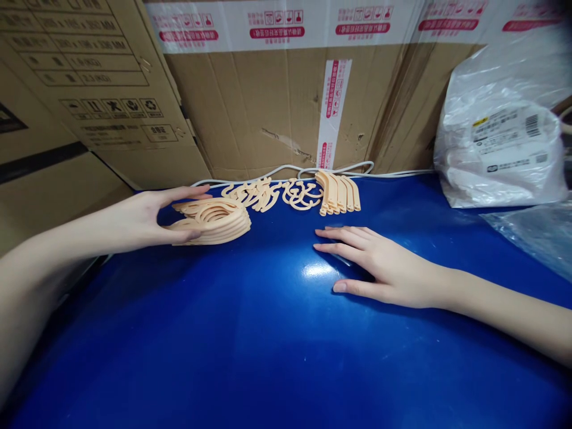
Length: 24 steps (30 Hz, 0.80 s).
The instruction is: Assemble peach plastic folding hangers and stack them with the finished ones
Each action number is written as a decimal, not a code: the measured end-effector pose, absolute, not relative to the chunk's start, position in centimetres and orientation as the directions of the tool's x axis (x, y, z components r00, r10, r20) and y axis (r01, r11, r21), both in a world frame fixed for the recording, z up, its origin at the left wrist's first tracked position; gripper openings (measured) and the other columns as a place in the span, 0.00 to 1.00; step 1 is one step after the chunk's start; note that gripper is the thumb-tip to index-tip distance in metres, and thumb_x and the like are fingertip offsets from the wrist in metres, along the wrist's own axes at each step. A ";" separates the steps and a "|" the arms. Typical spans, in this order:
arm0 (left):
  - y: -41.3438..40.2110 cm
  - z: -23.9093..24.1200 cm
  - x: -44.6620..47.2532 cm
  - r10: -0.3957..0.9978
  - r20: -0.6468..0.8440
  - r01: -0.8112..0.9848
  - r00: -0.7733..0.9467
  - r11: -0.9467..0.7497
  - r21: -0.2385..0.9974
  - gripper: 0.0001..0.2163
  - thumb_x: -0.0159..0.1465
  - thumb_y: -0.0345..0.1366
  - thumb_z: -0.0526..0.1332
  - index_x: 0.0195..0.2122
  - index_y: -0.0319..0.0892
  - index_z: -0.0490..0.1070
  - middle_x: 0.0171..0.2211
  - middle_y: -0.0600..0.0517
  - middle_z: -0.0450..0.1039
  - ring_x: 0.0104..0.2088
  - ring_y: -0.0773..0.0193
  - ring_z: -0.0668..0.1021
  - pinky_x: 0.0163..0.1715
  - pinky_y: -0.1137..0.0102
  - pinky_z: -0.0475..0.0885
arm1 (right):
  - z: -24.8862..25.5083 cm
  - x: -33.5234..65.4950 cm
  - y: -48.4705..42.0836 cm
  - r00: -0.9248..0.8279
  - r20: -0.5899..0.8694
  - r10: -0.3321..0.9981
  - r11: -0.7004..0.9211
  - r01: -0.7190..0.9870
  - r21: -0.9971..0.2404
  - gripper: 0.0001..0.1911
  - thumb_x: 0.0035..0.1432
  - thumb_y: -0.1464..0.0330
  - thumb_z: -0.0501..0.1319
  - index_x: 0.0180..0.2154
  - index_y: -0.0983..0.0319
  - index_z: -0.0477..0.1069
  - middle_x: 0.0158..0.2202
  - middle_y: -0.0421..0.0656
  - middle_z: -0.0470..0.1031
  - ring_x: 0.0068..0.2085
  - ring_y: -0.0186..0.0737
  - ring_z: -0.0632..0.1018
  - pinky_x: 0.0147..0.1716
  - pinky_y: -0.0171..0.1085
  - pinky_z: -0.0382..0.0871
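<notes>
On the left of the blue table, my left hand (154, 217) has its thumb against the near side and its fingers along the far side of a stack of curved beige pieces (218, 221). These are flat, arched and look like plastic. My right hand (370, 259) rests low over the table, palm down, fingers stretched apart and holding nothing. Beyond it is a bundle of beige curved tubes (338, 193). Between stack and bundle lie small beige hook-shaped pieces (301, 195) and a heap of small curved beige pieces (257, 193).
Large cardboard boxes (259, 101) wall off the back and left of the blue table (268, 333). A white cable (397, 175) runs along their foot. At the right stands a clear plastic bag (496, 137) around a white labelled roll, with loose clear film (536, 232) before it.
</notes>
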<state>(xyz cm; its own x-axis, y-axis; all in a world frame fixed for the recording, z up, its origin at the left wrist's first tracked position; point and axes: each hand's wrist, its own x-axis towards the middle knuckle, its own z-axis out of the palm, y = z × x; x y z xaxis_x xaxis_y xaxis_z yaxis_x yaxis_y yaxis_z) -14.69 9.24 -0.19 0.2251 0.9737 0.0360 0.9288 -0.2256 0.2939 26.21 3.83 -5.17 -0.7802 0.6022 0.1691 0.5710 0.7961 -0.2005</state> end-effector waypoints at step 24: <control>9.2 -0.1 -15.2 0.969 -0.013 0.942 0.247 -0.237 0.237 0.46 0.47 0.65 0.64 0.67 0.58 0.59 0.67 0.59 0.63 0.62 0.49 0.72 0.65 0.58 0.63 | -5.1 26.1 3.8 -0.777 0.165 0.608 0.791 0.572 -0.218 0.33 0.67 0.50 0.55 0.65 0.62 0.65 0.69 0.54 0.61 0.66 0.56 0.66 0.62 0.58 0.62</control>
<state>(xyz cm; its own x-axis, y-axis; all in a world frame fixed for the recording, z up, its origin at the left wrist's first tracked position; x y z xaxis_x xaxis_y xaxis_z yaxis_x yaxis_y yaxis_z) -15.20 9.16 -0.11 0.2472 0.9689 -0.0135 0.9421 -0.2370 0.2374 26.10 3.78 -5.10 -0.7768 0.6078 0.1650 0.5723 0.7906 -0.2180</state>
